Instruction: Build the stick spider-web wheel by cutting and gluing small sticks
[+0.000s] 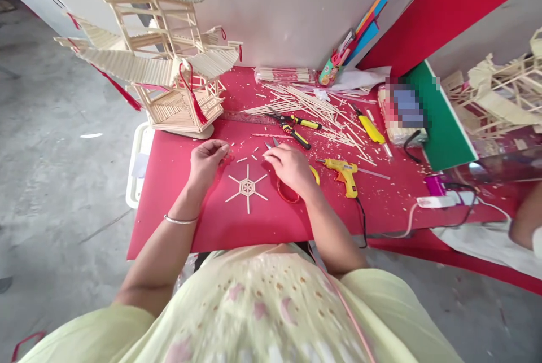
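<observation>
In the head view, a stick pagoda [131,66], loose sticks [305,100], pliers [292,127] and a glue gun [346,174] lay around a six-spoked stick piece [248,188], flat on the red bench [169,160] over grey floor [63,182]; left hand [207,162] fingers bunched, right hand [290,165] fingers curled over scissors [284,196], any grip impossible to tell

Looks like a craft workshop, this: a pagoda of pale sticks [144,66] towers over the red table's [254,233] far left corner, loose sticks [300,104] litter the far side, pliers [288,126] and a yellow glue gun [346,172] lie nearer, another stick model [502,95] stands off right, and bare grey floor [63,154] spreads past the left edge.
</observation>
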{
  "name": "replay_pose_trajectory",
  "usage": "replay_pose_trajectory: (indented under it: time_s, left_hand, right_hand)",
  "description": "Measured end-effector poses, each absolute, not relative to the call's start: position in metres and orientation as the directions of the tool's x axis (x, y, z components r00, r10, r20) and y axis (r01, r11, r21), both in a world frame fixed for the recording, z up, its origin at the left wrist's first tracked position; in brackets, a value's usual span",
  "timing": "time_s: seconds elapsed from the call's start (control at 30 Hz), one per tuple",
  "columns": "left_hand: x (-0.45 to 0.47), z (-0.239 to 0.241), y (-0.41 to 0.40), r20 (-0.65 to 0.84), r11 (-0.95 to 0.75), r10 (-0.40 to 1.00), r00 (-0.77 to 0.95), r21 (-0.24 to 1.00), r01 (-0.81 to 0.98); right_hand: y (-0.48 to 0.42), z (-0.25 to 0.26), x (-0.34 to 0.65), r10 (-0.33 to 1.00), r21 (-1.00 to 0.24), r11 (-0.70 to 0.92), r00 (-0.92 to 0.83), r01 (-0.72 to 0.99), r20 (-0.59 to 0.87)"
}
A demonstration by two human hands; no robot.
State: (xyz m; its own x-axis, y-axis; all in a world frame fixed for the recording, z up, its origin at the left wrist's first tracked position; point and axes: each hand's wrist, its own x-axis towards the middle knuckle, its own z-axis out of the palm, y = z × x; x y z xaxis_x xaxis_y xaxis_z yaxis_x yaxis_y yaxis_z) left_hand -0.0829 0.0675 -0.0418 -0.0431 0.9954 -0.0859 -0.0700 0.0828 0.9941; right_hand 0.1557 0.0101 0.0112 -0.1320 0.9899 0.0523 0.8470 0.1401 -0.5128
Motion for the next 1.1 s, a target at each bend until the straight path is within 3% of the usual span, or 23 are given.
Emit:
replay_pose_trajectory:
  time_s: [0.13,0.37,0.47,0.63,0.83,1.1]
  left_hand:
    - [-0.081,-0.036,0.064,-0.129,0.129,0.992,0.008,0.979,-0.158]
    - [-0.074,-0.027,0.054,-0.204,0.251,0.962,0.179,0.921,-0.298]
    - [-0.072,-0.029,0.053,-0.211,0.244,0.967,0.144,0.93,-0.274]
    - [-0.073,-0.04,0.056,-0.083,0.083,0.996,0.026,0.997,-0.003]
    - [-0.08,-0.04,0.054,0.006,-0.123,0.962,0.272,0.902,0.414]
    - [-0.103,-0.03,0.055,-0.093,-0.25,0.838,0.537,0.81,0.53]
  right_hand:
    - [0.023,-0.005,0.132,0.986,-0.437,0.153,-0.169,0.886,0.004]
    - [0.026,-0.009,0.104,0.964,-0.681,0.247,-0.244,0.69,0.103]
    - [0.024,-0.012,0.101,0.972,-0.727,0.217,-0.211,0.652,0.102]
    - [0.011,-0.019,0.121,0.992,-0.796,0.076,-0.125,0.601,0.0]
    - [-0.001,-0.013,0.137,0.981,-0.652,0.091,-0.181,0.753,-0.072]
    - [0.006,-0.006,0.128,0.951,-0.568,0.109,-0.251,0.816,-0.178]
